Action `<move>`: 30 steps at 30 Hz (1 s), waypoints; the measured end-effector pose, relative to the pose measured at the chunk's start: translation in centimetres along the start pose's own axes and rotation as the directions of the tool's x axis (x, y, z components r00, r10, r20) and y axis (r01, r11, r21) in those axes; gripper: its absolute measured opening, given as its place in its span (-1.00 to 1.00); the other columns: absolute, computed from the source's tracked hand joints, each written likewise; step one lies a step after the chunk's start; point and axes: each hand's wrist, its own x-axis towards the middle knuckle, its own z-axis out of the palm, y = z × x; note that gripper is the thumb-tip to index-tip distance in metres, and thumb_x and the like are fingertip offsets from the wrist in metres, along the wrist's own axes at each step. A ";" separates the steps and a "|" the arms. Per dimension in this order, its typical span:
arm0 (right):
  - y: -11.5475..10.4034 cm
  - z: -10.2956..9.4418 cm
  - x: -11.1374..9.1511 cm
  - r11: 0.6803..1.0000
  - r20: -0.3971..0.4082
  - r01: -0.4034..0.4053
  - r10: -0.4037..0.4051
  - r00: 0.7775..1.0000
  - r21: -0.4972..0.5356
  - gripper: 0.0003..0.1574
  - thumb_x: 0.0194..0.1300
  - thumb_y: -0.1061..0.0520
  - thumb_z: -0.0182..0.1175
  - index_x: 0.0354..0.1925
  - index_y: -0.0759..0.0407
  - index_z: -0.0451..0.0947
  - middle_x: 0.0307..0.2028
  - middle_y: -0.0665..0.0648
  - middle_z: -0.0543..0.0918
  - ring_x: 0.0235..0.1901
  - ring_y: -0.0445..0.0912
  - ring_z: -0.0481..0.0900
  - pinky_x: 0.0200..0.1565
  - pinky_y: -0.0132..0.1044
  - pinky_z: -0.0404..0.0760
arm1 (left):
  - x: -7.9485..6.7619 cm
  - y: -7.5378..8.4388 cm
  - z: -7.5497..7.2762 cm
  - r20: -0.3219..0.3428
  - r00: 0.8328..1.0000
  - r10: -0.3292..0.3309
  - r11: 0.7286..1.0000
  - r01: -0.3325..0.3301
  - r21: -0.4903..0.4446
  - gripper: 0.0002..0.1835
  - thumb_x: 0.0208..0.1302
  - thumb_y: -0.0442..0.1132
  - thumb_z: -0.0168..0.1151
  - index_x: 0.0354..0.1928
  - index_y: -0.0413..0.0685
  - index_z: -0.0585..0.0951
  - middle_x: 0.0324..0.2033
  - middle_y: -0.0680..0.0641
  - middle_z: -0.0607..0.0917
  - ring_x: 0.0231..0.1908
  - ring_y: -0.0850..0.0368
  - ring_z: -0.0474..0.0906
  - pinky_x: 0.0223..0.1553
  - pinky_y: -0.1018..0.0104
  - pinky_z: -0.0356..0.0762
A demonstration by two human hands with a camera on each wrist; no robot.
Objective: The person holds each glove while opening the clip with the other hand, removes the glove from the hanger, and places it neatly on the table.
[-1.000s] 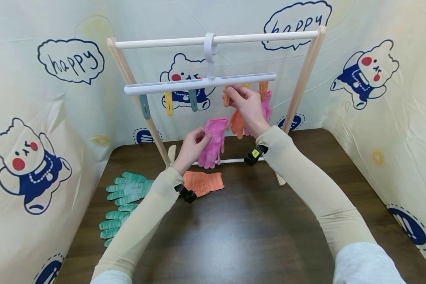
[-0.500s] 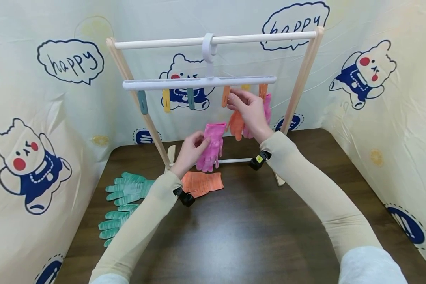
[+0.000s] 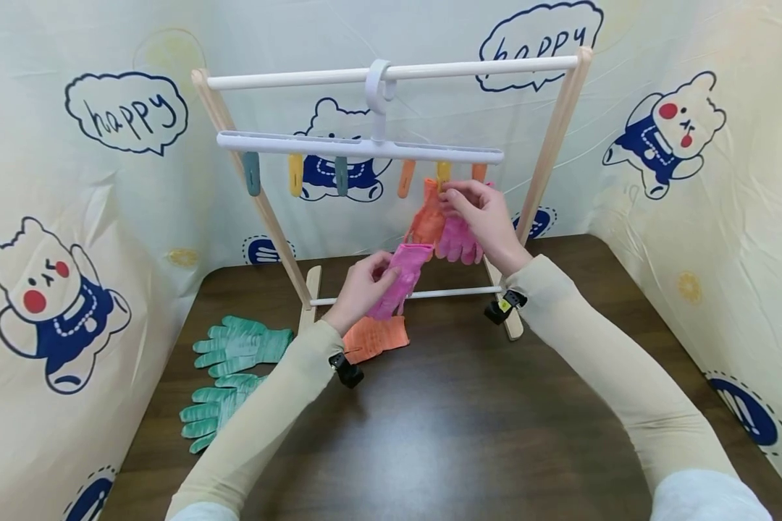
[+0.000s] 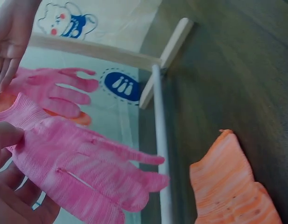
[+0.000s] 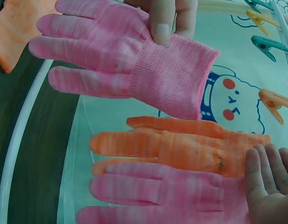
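Between its thumb and fingers my left hand (image 3: pixel 365 286) holds a pink knit glove (image 3: pixel 405 278); its cuff points up and its fingers hang down. My right hand (image 3: pixel 492 221) is at a yellow clothespin (image 3: pixel 444 172), with thumb and index fingertip together on its lower end; the other fingers look straight in the right wrist view. From that clip hangs an orange glove (image 5: pixel 195 144), its cuff partly hidden. Beside it another pink glove (image 5: pixel 181 189) hangs behind my right hand. An orange clothespin (image 3: pixel 407 178) sits to the left, holding nothing.
The white hanger (image 3: pixel 339 147) hangs from the rack's rod (image 3: pixel 287 79), right end lower. A blue clothespin (image 3: pixel 251 174) and others hang on its left half. Green gloves (image 3: pixel 241 344) and an orange glove (image 3: pixel 378 339) lie on the table (image 3: pixel 443 434).
My right hand has left the orange clothespin and moved right to the yellow one. The left hand has carried the pink glove slightly right and down. The hanger's right end has dipped.
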 end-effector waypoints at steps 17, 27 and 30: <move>1.4 -3.9 -2.3 0.981 0.045 -0.012 0.021 0.999 -0.196 -0.52 0.61 -0.02 0.12 0.25 0.27 0.60 0.14 0.26 0.68 0.06 0.16 0.66 0.14 -0.09 0.64 | -0.2 0.3 4.6 0.107 0.990 0.089 0.954 -0.115 0.277 -0.88 0.51 -0.21 0.24 -0.04 -0.02 0.69 -0.43 0.02 0.59 -0.43 0.11 0.43 -0.38 0.26 0.37; 2.7 -6.2 -3.2 0.976 0.077 -0.052 0.070 0.995 -0.214 -0.44 0.63 -0.06 0.06 0.30 0.33 0.54 0.24 0.34 0.61 0.19 0.15 0.60 0.08 -0.36 0.63 | -0.4 0.1 6.7 0.117 0.982 0.145 0.914 -0.179 0.364 -0.86 0.49 -0.21 0.27 -0.04 -0.06 0.70 -0.24 -0.02 0.73 -0.35 0.09 0.55 -0.19 0.18 0.61; 2.9 -6.6 -3.4 0.970 0.087 -0.068 0.090 0.992 -0.234 -0.42 0.63 -0.08 0.06 0.31 0.33 0.53 0.26 0.36 0.59 0.15 0.06 0.63 0.10 -0.31 0.64 | -0.4 0.2 7.3 0.126 0.980 0.155 0.904 -0.193 0.382 -0.85 0.49 -0.21 0.28 -0.02 -0.06 0.70 -0.21 -0.04 0.75 -0.28 0.07 0.62 -0.07 0.15 0.66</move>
